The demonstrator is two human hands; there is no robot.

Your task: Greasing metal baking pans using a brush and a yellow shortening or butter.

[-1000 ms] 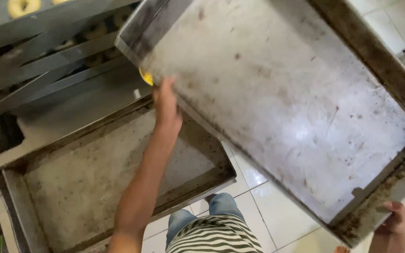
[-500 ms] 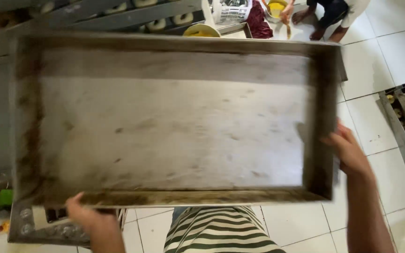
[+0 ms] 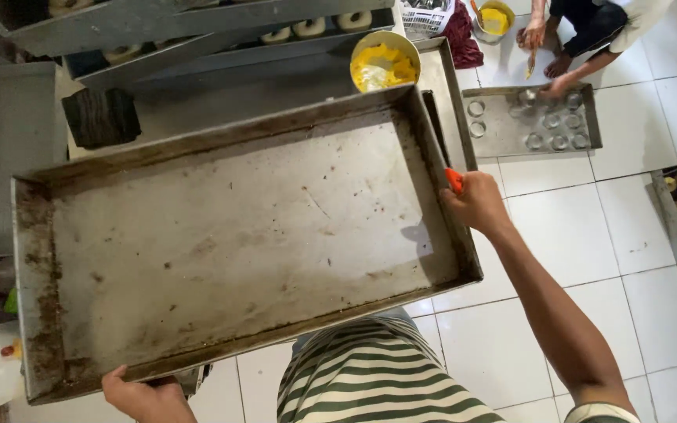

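I hold a large, worn metal baking tray (image 3: 221,235) flat in front of my striped shirt. My left hand (image 3: 144,395) grips its near left corner from below. My right hand (image 3: 476,202) grips the right rim and also pinches a small orange-handled tool (image 3: 454,180) against it. The tray's inside is bare, stained and crusted along the left edge.
A yellow bowl of yellow spread (image 3: 384,63) sits on another tray behind. Racks with ring-shaped dough (image 3: 307,27) run along the top. A person crouching at top right works over a tray of small round moulds (image 3: 530,119). White floor tiles lie to the right.
The tray has swung from tilted and overhead to level in front of me. My hands shifted to its near left corner and right rim.
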